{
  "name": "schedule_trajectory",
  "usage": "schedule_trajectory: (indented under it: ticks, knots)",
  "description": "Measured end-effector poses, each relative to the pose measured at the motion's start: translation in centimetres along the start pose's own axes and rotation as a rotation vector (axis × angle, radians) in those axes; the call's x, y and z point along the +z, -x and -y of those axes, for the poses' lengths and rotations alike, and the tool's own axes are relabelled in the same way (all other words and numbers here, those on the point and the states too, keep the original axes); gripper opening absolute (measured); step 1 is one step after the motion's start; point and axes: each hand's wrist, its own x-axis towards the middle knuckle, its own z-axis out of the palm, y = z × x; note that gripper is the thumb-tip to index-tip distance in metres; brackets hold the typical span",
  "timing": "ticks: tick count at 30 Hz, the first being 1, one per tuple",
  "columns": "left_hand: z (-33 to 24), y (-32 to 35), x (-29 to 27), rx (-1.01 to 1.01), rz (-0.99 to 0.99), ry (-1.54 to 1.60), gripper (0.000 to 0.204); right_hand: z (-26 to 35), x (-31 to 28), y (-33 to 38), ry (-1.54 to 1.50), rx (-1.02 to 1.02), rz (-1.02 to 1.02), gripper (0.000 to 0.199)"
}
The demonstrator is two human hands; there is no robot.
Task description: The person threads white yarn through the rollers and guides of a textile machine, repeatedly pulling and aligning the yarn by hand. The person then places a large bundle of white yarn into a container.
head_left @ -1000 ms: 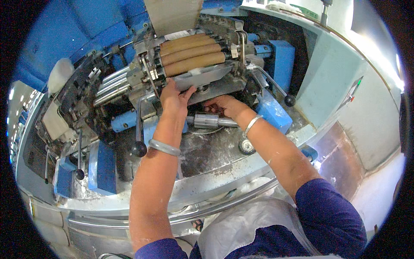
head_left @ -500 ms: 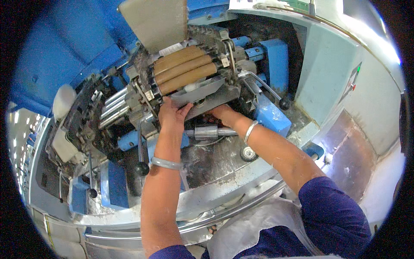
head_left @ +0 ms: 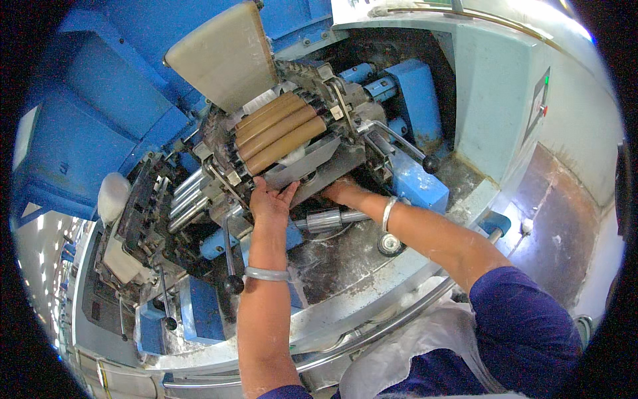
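From the head camera, the left hand (head_left: 271,203) lay flat and open, fingers spread, against the grey metal plate (head_left: 312,166) just under the four tan rollers (head_left: 279,133). The right hand (head_left: 342,193) reached in under that same plate; its fingers were hidden, so I could not tell if it was open or closed. A moment before, both hands were in almost the same spots, but the view had tipped up, so more of the cream flap (head_left: 222,53) above the rollers showed. That looked like the hands were staying busy at the plate. A shiny steel cylinder (head_left: 323,219) lay just below the right wrist. On the pale green cabinet (head_left: 492,100) sat a small dark upright panel (head_left: 538,100) with green and red dots.
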Motion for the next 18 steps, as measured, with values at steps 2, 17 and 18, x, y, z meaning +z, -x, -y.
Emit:
schedule_trajectory:
  ticks: [2,17,18]
  knots:
    - [0.1,-0.1,-0.2,0.014,0.027,-0.023,0.048,0.1,0.1,0.0,-0.129,0.074,-0.002,0.039]
    - [0.1,-0.2,-0.2,0.030,0.011,-0.030,0.046,2.2,-1.7,2.2,-0.088,0.064,0.072,0.045]
    - [0.2,-0.3,-0.2,0.019,-0.009,-0.024,0.046,3.3,-3.2,3.2,-0.040,0.173,0.164,0.047]
